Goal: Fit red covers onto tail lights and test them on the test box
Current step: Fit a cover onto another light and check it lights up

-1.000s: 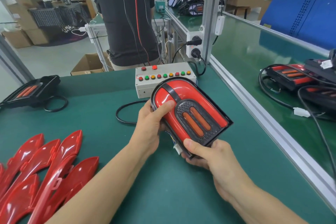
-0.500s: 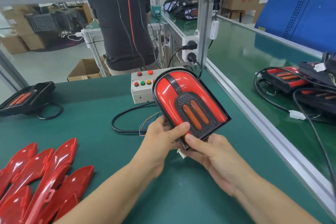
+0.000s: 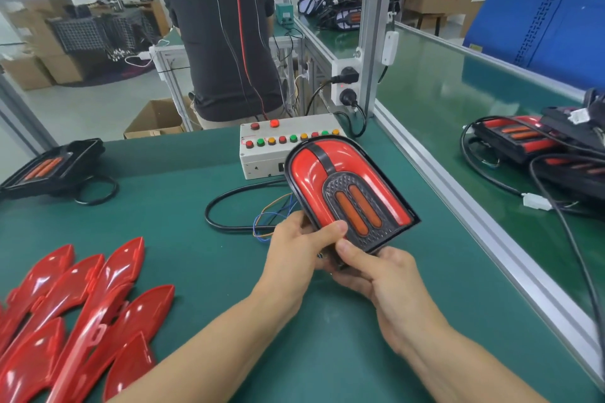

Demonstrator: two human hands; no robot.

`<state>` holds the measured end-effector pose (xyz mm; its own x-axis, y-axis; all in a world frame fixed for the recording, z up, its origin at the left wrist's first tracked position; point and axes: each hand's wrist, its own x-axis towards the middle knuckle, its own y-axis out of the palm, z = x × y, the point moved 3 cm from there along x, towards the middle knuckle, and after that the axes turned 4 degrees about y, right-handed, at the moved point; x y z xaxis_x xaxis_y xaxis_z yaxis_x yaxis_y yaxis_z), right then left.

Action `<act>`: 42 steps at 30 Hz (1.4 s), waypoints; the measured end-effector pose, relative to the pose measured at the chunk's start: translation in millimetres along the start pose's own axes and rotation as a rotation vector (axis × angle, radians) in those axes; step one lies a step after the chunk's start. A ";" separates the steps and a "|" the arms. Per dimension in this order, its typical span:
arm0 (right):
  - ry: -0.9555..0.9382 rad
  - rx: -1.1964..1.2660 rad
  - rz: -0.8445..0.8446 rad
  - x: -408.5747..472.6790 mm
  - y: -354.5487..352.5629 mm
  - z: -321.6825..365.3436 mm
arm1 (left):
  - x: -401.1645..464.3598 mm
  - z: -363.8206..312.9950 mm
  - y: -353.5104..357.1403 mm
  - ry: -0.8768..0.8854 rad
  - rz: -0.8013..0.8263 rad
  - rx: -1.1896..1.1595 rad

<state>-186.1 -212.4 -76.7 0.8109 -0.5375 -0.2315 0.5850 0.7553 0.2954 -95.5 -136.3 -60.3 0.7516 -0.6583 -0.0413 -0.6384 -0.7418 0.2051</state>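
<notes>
A tail light point(image 3: 343, 186) with its red cover fitted and two orange strips is held up above the green table, rounded end pointing away. My left hand point(image 3: 301, 245) grips its lower left corner, thumb on the front face. My right hand point(image 3: 376, 275) holds the bottom edge from below, thumb on the black rim. Just behind the light stands the white test box point(image 3: 265, 157) with a row of coloured buttons; its black cable point(image 3: 216, 206) and thin coloured wires point(image 3: 271, 216) lie on the table below the light. Several loose red covers point(image 3: 75, 314) lie at the lower left.
A black tail light without cover point(image 3: 49, 167) sits at the far left with its cable looped. More tail lights with cables point(image 3: 523, 141) lie on the neighbouring bench at right, past an aluminium rail point(image 3: 458, 203). A person in a dark shirt point(image 3: 226, 52) stands behind the bench.
Both hands slid down to the light's bottom corner; my left hand left the red cover. The light now stands steeper, raised in front of the test box.
</notes>
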 end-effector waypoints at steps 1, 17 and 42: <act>0.006 0.005 -0.014 -0.4 -0.2 -0.5 | 0.8 1.0 0.2 -0.002 -0.005 -0.006; -0.004 -0.245 0.023 1.5 -52.6 48.2 | 3.8 -11.2 -24.4 -0.083 0.240 0.051; 0.128 -0.215 0.082 34.9 -50.6 42.6 | -13.4 -30.4 -11.3 0.553 0.357 1.117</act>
<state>-186.7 -285.3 -60.3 0.8387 -0.4301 -0.3342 0.4899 0.8638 0.1176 -93.3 -115.2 -32.3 0.3094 -0.8997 0.3078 -0.4077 -0.4179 -0.8119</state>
